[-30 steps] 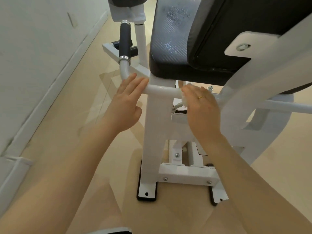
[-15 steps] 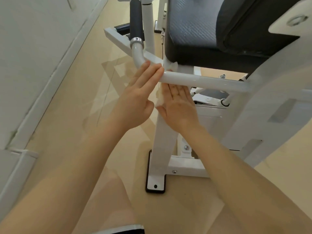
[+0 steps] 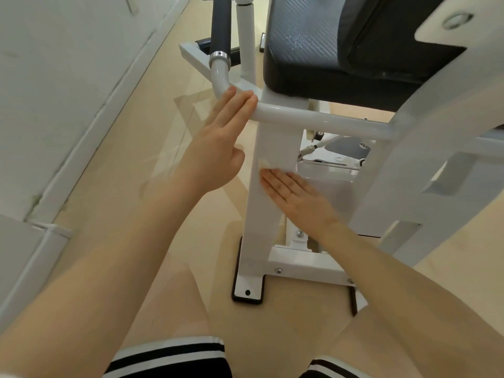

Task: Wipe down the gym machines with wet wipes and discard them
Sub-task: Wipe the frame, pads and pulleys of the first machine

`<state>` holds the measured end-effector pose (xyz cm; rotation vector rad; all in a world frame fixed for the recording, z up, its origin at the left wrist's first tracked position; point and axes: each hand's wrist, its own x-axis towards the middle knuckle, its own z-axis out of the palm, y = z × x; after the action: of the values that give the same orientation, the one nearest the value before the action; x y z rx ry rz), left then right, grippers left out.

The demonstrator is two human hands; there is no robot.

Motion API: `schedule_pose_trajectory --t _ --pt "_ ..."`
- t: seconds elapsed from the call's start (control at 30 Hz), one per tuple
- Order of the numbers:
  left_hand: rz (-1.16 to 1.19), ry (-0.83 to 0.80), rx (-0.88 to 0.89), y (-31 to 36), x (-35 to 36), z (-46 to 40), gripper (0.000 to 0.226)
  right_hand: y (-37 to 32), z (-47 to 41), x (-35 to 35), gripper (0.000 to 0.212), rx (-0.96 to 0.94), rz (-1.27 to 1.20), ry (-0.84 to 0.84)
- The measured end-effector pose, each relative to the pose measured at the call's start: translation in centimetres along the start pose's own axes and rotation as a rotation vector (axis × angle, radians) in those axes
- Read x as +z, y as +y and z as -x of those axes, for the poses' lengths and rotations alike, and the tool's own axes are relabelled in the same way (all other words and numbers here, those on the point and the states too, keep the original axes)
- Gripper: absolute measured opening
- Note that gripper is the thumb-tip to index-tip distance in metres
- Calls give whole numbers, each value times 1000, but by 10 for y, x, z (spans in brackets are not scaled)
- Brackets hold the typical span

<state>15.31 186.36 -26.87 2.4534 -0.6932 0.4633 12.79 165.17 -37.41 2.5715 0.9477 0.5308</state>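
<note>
A white gym machine stands before me with a black padded seat [image 3: 341, 50] above a white upright post [image 3: 275, 148]. My left hand [image 3: 218, 148] rests its straight fingers on the bend of the white handle bar [image 3: 300, 115]. My right hand [image 3: 294, 195] lies flat against the front of the post, fingers straight, pressing a white wet wipe [image 3: 266, 166] whose edge shows just above the fingertips. Most of the wipe is hidden under the hand.
The handle bar rises to a black foam grip [image 3: 221, 25] at the back. The post ends in a base plate with black rubber feet [image 3: 246, 293] on the beige floor. A white wall and skirting [image 3: 90, 132] run along the left. My knees are at the bottom.
My right hand has slid with the wipe from the horizontal bar down onto the upright post. My left hand has stayed on the bend of the bar.
</note>
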Motion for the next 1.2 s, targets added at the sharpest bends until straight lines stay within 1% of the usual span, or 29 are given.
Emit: schedule_pose_trajectory --t 0.07,0.1,0.17,0.2,0.27,0.33,0.37,0.4,0.43,0.5,0.53,0.57,0.67,0.73,0.77,0.87,0.9,0.93,1.07,1.2 --pt "-21 -4 -8 1 0 0 69 14 -11 -8 51 19 -52 84" --pt "-29 -1 -13 2 1 0 69 20 -17 -14 50 67 -85 112" --pt "-41 6 -30 6 2 0 70 28 -29 -26 56 171 -139 133" --pt "-45 6 -39 8 2 0 70 29 -30 -28 53 171 -149 162" --pt "-53 -3 -57 12 3 0 70 26 -27 -23 49 107 -190 166" --pt "-81 -21 -83 14 2 0 74 15 -17 -9 42 -40 -186 82" --pt "-98 -30 -94 15 2 -1 76 9 -11 -9 39 -127 -170 -47" --pt "-109 -43 -106 17 0 -2 77 3 -5 -10 43 -164 -165 -215" --pt "-115 -61 -123 20 -2 -3 78 -1 2 -18 46 -134 -229 -380" --pt "-114 -123 -194 27 -10 -4 79 -1 11 -43 40 -39 -416 -636" --pt "-106 -176 -242 32 -16 -6 79 3 10 -60 36 45 -536 -726" --pt "-93 -238 -284 38 -22 -9 79 9 7 -80 35 127 -643 -755" --pt "-100 -469 -406 60 -50 -25 77 30 -3 -141 32 330 -907 -730" --pt "-163 -597 -429 76 -73 -34 73 41 -6 -180 31 447 -1052 -710" --pt "-151 -662 -421 85 -85 -36 71 46 -6 -200 31 495 -1099 -709" --pt "102 -884 -393 116 -127 -38 62 67 -1 -261 28 624 -1194 -733" --pt "163 -933 -394 126 -143 -38 58 75 2 -280 26 665 -1216 -743" --pt "185 -956 -399 137 -159 -41 54 83 4 -298 24 720 -1233 -751" --pt "149 -1025 -376 182 -208 -57 47 116 15 -373 21 969 -1276 -760" --pt "155 -1130 -302 233 -249 -80 45 144 28 -437 23 1066 -1391 -762"
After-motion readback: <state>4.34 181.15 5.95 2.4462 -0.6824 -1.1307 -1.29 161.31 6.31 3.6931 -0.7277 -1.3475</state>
